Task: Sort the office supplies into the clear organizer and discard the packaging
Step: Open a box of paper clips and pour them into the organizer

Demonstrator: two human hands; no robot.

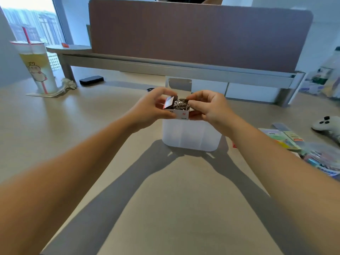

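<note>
A small white and red cardboard box [181, 115], open at the top and full of silver paper clips [180, 104], is held above the clear organizer [191, 137] at the desk's middle. My left hand [149, 109] grips the box's left side, with its flap raised by the fingers. My right hand [209, 107] pinches the box's right edge and flap. The organizer's inside is mostly hidden behind the box and my hands.
A drink cup with a red straw [37, 65] and crumpled tissue [68, 84] stand at the far left, a black phone [91, 80] behind. At the right lie sticky-note packs [283, 138], a bag of coloured supplies [323, 159] and a white game controller [327, 125]. A brown divider [198, 35] backs the desk.
</note>
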